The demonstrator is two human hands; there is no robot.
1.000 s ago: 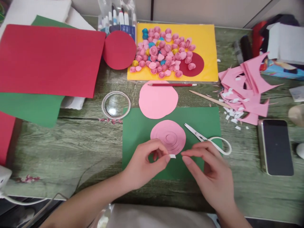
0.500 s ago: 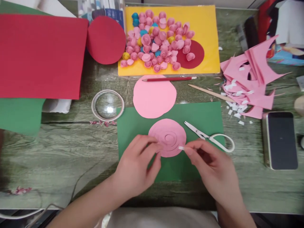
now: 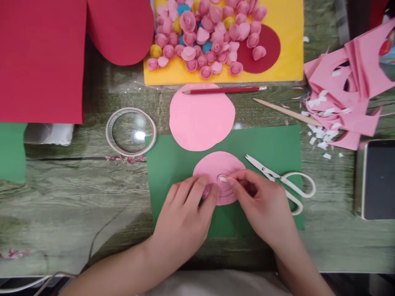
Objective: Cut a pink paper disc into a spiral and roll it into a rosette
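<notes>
A pink paper circle (image 3: 212, 162) with a spiral line on it lies on a green sheet (image 3: 173, 156). My left hand (image 3: 184, 211) has its thumb and fingertips closed on the circle's left side, covering part of it. Between the thumb and forefinger of my right hand (image 3: 262, 203) is a small white piece of tape (image 3: 222, 179), over the middle of the spiral. White-handled scissors (image 3: 274, 174) lie partly open on the green sheet, just beyond my right hand. A larger pink paper disc (image 3: 202, 119) overlaps the sheet's far edge.
A red pencil (image 3: 225, 90) crosses the larger disc. A tape roll (image 3: 109, 133) lies left, a wooden stick (image 3: 284, 110) right. Rolled paper flowers (image 3: 188, 21) cover a yellow sheet (image 3: 291, 49). Pink offcuts (image 3: 361, 111), white scraps and a phone (image 3: 381, 181) are at right.
My right hand has moved left, bringing the tape piece from the circle's right edge to its middle. My left hand has shifted slightly right over the circle. The view has moved closer.
</notes>
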